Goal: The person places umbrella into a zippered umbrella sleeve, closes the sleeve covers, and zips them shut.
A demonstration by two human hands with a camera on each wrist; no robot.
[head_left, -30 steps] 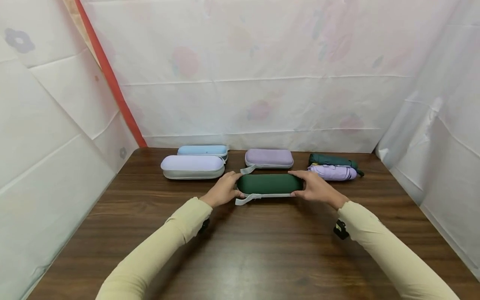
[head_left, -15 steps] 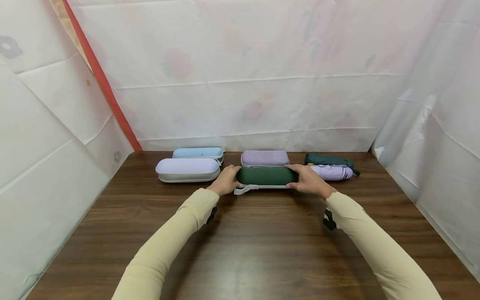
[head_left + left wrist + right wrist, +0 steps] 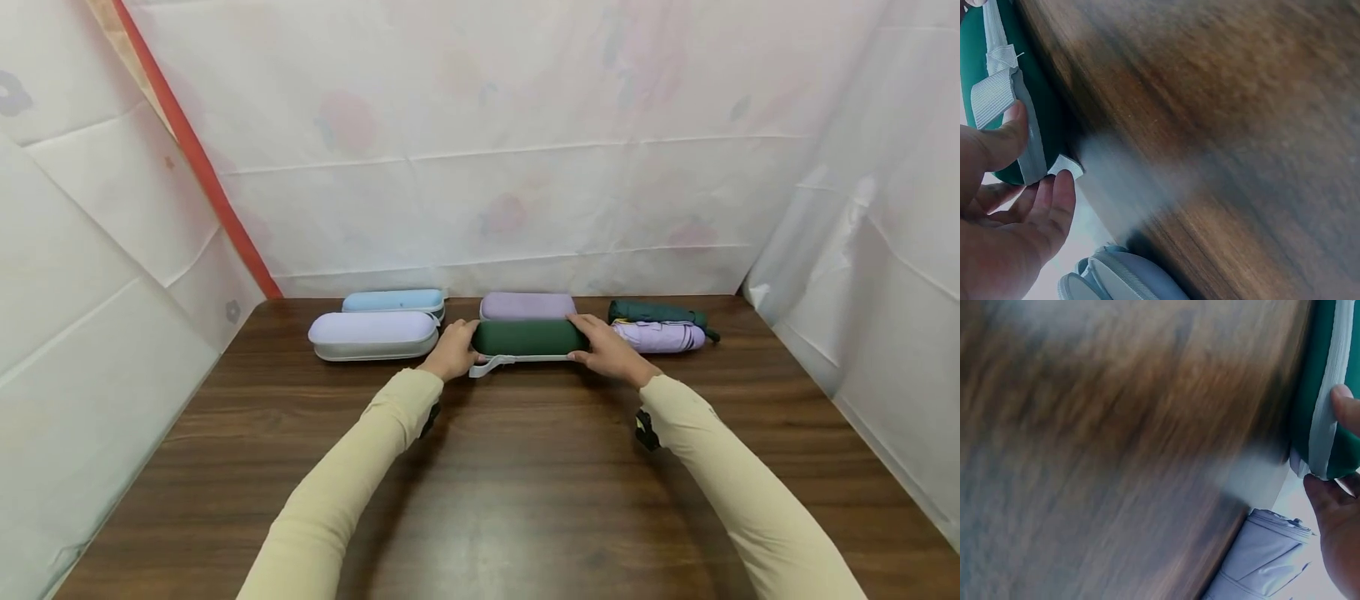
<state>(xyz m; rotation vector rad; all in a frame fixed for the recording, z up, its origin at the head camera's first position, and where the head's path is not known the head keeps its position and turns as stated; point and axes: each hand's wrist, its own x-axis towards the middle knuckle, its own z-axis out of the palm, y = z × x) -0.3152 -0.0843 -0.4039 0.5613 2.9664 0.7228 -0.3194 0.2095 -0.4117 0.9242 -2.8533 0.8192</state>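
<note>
A dark green zippered hard case (image 3: 531,337), long with rounded ends, lies lengthwise between my hands. My left hand (image 3: 453,348) grips its left end; in the left wrist view the thumb (image 3: 1015,125) presses on the front beside the pale zipper and a grey strap loop (image 3: 992,99), with fingers round the end. Its right end is held by my right hand (image 3: 609,354), thumb (image 3: 1346,406) at the zipper in the right wrist view. Directly behind it, partly hidden, is a mauve zippered case (image 3: 527,305); a bit of it also shows under the green case's end in the wrist views.
To the left sit a lavender case (image 3: 373,329) with a grey base and a light blue case (image 3: 393,300) behind it. On the right lie a folded lilac umbrella (image 3: 660,337) and a dark green one (image 3: 651,312). White sheets (image 3: 480,150) wall the wooden table (image 3: 510,467).
Both hands have moved the green case away from me, up close against the front of the mauve case, which it now partly covers. The head view has shifted slightly.
</note>
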